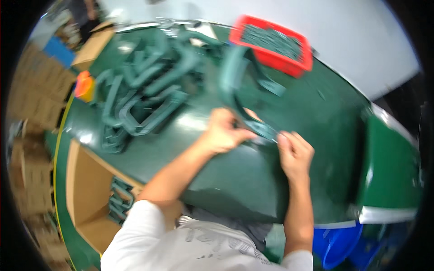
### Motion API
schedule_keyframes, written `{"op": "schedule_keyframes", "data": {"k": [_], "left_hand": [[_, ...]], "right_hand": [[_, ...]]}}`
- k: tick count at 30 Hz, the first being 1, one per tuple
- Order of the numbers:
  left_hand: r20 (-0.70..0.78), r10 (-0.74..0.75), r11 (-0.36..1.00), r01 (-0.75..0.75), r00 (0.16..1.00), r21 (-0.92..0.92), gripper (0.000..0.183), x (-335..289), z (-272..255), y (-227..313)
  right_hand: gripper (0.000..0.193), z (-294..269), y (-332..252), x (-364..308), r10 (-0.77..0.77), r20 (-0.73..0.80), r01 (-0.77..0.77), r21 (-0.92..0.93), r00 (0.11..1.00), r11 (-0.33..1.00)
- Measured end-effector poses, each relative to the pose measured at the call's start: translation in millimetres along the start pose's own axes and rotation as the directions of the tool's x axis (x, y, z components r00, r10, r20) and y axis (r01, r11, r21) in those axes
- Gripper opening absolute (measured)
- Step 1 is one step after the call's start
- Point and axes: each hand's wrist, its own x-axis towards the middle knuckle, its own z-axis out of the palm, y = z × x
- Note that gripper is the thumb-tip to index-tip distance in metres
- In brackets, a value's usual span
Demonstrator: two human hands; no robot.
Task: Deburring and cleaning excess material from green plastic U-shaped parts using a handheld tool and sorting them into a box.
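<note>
shirt (pixel 199 253): white, dark printed marks (pixel 237 244) | sleeves (pixel 141 226): short, white | forearms (pixel 181 169), left hand (pixel 222 133), right hand (pixel 296 154): bare

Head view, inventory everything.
Curved part: one, green, centre
Loose parts: many, green, upper left
Bin: one, red, upper right
Small pieces: many, green, in bin
Open carton: one, brown, lower left
Packed parts: several, green, in carton
Unclear object: one, orange-yellow, left edge
Table: one, green, middle
Stacked cartons: several, brown, left
Containers: count unclear, blue, lower right
Other person: one, dark clothing, upper left
Left hand: one, bare, gripping curved part
Right hand: one, bare, centre right
</note>
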Motion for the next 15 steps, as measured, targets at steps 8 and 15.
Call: {"op": "schedule_keyframes", "data": {"k": [8, 15], "left_hand": [[0.028, -0.015, 0.978, 0.02, 1.0, -0.207, 0.03, -3, 17, -6], [0.095, -0.08, 0.97, 0.1, 0.992, -0.22, 0.032, 1, 17, 9]], "right_hand": [[0.017, 3, 3, -10, 0.253, 0.188, -0.311, 0.431, 0.949, 0.847], [0.016, -6, 1, -8, 0.271, 0.281, -0.376, 0.45, 0.921, 0.81]]}}
